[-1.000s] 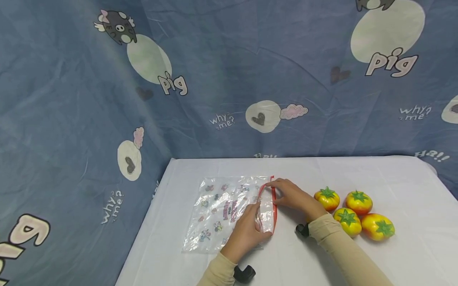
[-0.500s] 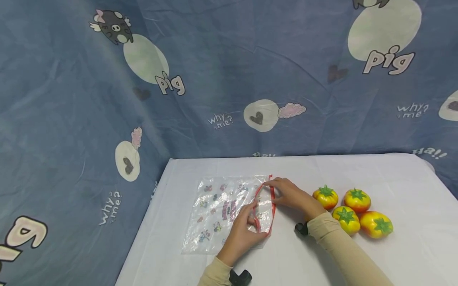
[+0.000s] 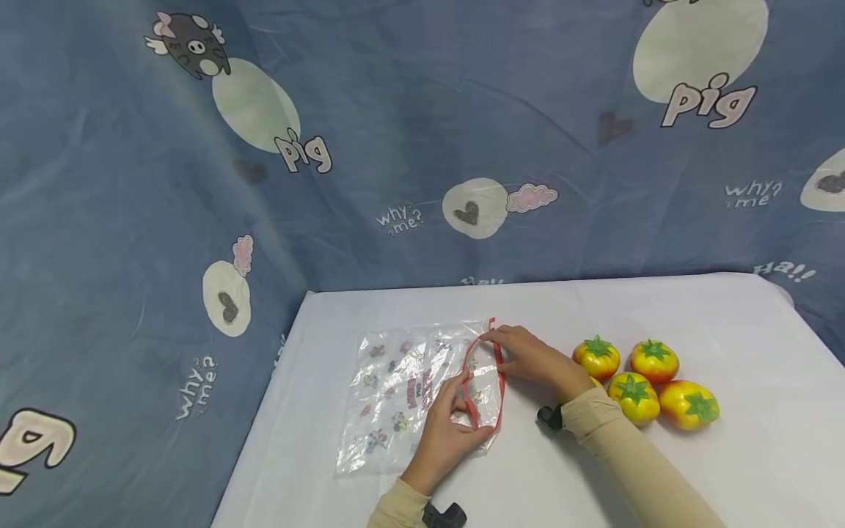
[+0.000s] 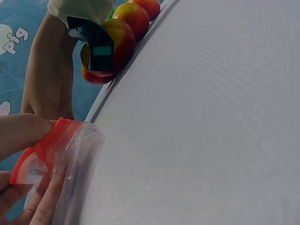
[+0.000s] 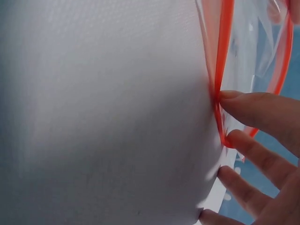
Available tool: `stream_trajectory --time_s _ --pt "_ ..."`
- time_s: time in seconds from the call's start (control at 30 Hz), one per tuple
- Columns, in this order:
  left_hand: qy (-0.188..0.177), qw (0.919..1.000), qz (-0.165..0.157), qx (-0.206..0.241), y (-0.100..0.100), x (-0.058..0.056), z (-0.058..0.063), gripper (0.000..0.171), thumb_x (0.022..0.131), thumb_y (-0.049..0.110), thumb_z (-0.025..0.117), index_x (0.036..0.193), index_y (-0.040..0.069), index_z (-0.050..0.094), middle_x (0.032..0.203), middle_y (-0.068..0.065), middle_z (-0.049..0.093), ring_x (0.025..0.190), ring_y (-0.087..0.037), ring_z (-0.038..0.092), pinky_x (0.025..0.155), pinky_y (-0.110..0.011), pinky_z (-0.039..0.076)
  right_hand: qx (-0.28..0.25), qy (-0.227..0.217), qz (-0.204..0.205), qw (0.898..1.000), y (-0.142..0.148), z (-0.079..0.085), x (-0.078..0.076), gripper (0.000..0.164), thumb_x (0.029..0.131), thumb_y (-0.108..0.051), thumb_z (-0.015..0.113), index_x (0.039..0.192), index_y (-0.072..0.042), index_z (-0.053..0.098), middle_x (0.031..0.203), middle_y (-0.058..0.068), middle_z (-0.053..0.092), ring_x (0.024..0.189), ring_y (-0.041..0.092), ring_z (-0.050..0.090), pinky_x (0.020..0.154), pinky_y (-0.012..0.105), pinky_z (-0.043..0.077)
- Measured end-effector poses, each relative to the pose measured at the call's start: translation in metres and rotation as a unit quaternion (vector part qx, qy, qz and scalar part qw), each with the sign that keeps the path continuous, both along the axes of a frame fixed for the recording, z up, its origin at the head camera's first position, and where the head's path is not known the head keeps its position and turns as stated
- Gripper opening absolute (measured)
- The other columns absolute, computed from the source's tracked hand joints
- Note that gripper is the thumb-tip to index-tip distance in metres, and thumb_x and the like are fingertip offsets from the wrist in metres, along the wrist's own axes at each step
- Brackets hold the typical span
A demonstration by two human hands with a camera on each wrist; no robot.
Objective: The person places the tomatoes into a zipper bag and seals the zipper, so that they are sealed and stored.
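A clear zip bag (image 3: 389, 400) with small printed pictures lies flat on the white table, its red-edged mouth (image 3: 499, 367) facing right and spread into a gap. At the near end of that mouth, my left hand (image 3: 444, 434) grips the red edge, thumb by the near corner. My right hand (image 3: 533, 361) holds the far end, finger and thumb on the two red strips. In the left wrist view, the left fingers (image 4: 52, 194) lie against the clear plastic (image 4: 86, 159). The right wrist view has the thumb (image 5: 255, 110) against one red strip (image 5: 225, 42).
Several yellow-red, tomato-like fruits with green leafy tops (image 3: 634, 397) sit in a cluster right of the right wrist; one is mostly hidden behind it. A blue cloth with pig prints (image 3: 396, 132) hangs behind and left of the white table (image 3: 766, 440).
The gap in the bag's mouth has widened slightly as the left fingers pull one red strip leftward. Both hands keep hold of the bag. The head view has shifted a little.
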State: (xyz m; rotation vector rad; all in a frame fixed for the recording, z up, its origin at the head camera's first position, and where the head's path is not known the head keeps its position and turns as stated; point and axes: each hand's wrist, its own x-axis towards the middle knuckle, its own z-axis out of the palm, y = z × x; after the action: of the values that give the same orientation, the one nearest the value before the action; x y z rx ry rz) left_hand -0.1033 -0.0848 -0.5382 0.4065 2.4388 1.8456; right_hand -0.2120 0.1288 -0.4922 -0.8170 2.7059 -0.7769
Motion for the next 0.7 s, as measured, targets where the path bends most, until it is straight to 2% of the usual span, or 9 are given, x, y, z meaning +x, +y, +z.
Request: stream_trajectory --time_s 0.2,0.33,0.53,0.7 --pt "0.003 1.0 0.003 0.0 0.0 0.001 0.0 0.098 0.072 0.002 0.092 0.155 0.009 0.042 0.135 -0.016 0.053 0.091 -0.004 0.058 0.066 -0.024 0.066 0.009 -0.017 -0.021 1.0 -0.003 0.001 0.003 0.056 0.091 -0.01 0.078 0.143 -0.008 0.059 0.147 0.021 0.057 0.139 0.043 0.049 0.121 0.062 0.04" --pt "-0.001 1.0 0.004 -0.003 0.0 0.002 0.0 0.099 0.071 0.001 0.092 0.156 0.01 0.042 0.14 -0.014 0.052 0.093 -0.003 0.056 0.067 -0.024 0.066 0.0 -0.012 -0.027 1.0 -0.002 0.002 0.008 0.057 0.091 -0.011 0.078 0.144 -0.008 0.058 0.146 0.02 0.058 0.138 0.042 0.051 0.119 0.062 0.042" --pt "-0.005 1.0 0.004 0.003 0.001 0.003 0.001 0.1 0.07 -0.003 0.091 0.156 0.011 0.042 0.15 -0.008 0.049 0.094 -0.004 0.057 0.067 -0.025 0.066 -0.03 0.026 -0.04 0.998 0.005 0.007 0.018 0.058 0.091 -0.014 0.079 0.145 -0.007 0.058 0.14 0.019 0.062 0.132 0.039 0.057 0.115 0.06 0.047" --pt "-0.001 0.9999 0.002 0.01 0.001 0.002 0.0 0.1 0.07 -0.005 0.09 0.156 0.01 0.042 0.148 -0.011 0.05 0.093 -0.004 0.06 0.067 -0.026 0.067 -0.07 0.047 -0.082 0.993 0.017 0.013 0.03 0.054 0.092 -0.014 0.077 0.143 -0.008 0.06 0.14 0.016 0.063 0.132 0.039 0.057 0.114 0.062 0.047"
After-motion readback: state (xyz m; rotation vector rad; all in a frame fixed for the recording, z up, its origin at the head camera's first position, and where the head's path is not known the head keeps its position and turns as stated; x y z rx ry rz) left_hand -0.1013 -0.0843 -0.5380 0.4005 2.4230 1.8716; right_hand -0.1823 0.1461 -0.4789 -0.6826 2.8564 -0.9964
